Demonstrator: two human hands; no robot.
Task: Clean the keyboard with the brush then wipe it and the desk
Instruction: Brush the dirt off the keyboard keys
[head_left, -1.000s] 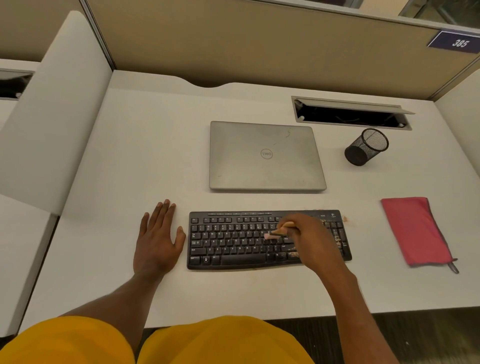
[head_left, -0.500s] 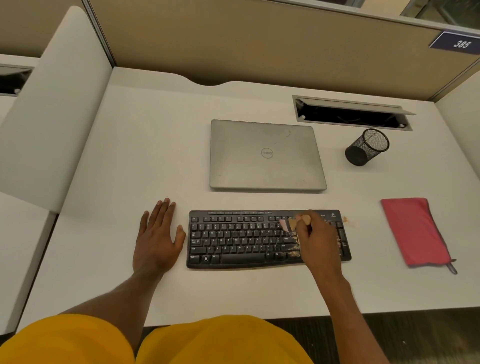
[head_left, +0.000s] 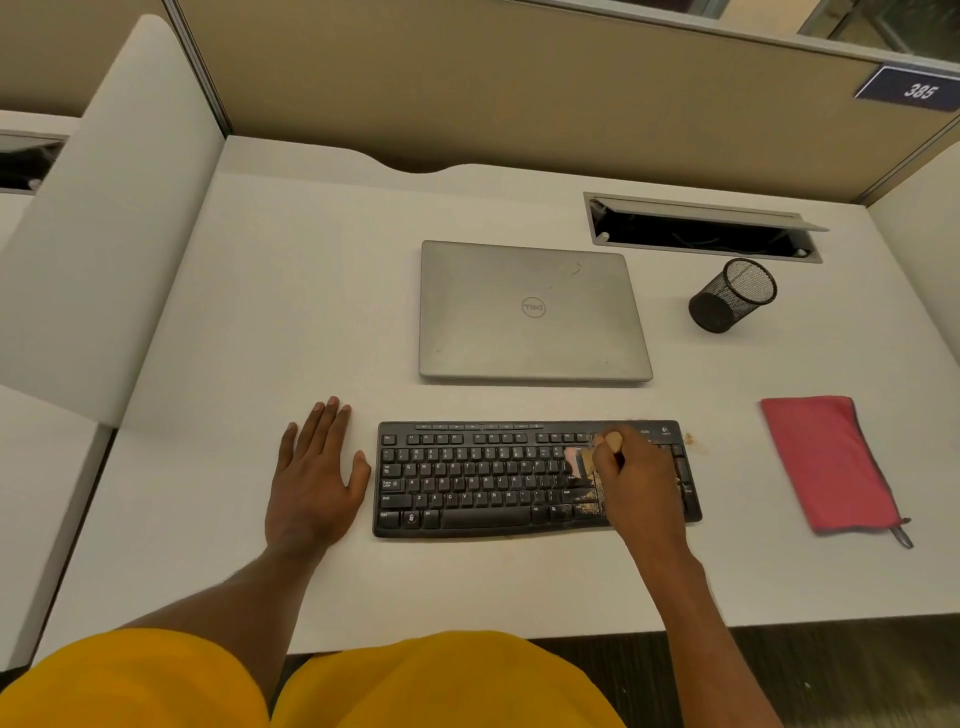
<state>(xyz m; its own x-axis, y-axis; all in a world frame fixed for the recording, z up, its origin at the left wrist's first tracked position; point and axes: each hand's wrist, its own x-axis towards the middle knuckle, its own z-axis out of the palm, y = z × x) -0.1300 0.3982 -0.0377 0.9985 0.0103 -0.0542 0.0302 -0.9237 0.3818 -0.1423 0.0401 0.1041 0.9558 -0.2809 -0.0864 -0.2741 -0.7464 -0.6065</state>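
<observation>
- Head view: the keyboard (head_left: 483, 483) lies flat on the table (head_left: 311, 286) near its front edge, just in front of a closed laptop (head_left: 530, 312).
- I read the right grip (head_left: 641, 483) as clenched round the wooden handle of the brush (head_left: 586, 458). The bristles are down on the keys right of the main block, and the handle end pokes out above the knuckles.
- The left grip (head_left: 311, 478) lies released, palm down with fingers straight, on the table just left of the keyboard. I cannot tell whether it touches it.
- Brownish crumbs (head_left: 587, 506) sit on the lower right keys, and a few more lie on the table off the top right corner.
- A red cloth (head_left: 826, 462) lies well to the right, and a mesh cup (head_left: 732, 296) stands behind it.
- My judgement: the brush is light and soft-bristled, best held low on the handle. The keyboard is light, rigid and may slide, so I would steady its left edge. The cloth is limp and should be pinched at a fold.
</observation>
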